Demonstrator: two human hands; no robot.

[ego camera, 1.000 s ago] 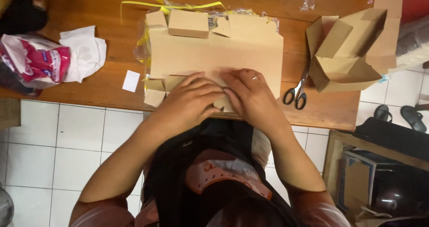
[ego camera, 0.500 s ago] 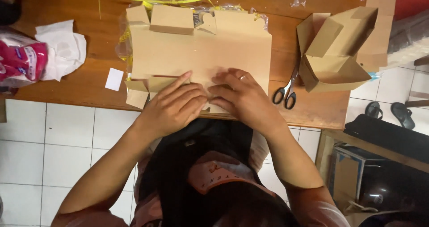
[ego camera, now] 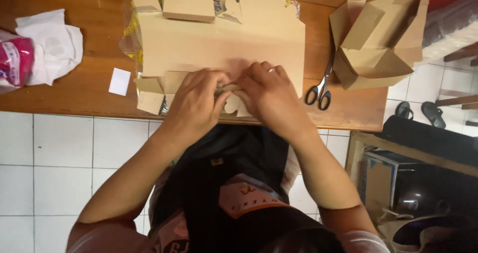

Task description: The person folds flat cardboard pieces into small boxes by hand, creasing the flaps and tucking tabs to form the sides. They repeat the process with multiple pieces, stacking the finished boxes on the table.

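At the far left of the wooden table (ego camera: 74, 96) lies a pink packet (ego camera: 15, 61) with crumpled white paper (ego camera: 52, 46) beside it. A small white slip (ego camera: 119, 81) lies flat on the wood, just left of the cardboard.

The flat brown cardboard sheet (ego camera: 219, 44) covers the middle of the table, over clear plastic wrap with yellow bands showing at its upper edge. Its small flaps (ego camera: 149, 91) stick out at the near left corner, and a small folded box (ego camera: 188, 4) rests on its far edge.

The left hand (ego camera: 196, 106) lies palm down on the near edge of the sheet, its fingers (ego camera: 209, 81) curled and pressed on a flap there. The right hand (ego camera: 269, 96) lies just beside it, touching it at the fingertips; its fingers (ego camera: 254, 74) are bent and pinch the same near flap. What exactly sits between the fingertips is hidden.

Right of the right hand, black-handled scissors (ego camera: 321, 91) lie shut near the table edge. Further right stands an open, partly folded cardboard box (ego camera: 378, 39), apart from the sheet. Off the table's right end, sandals (ego camera: 423, 113) lie on the white tile floor.
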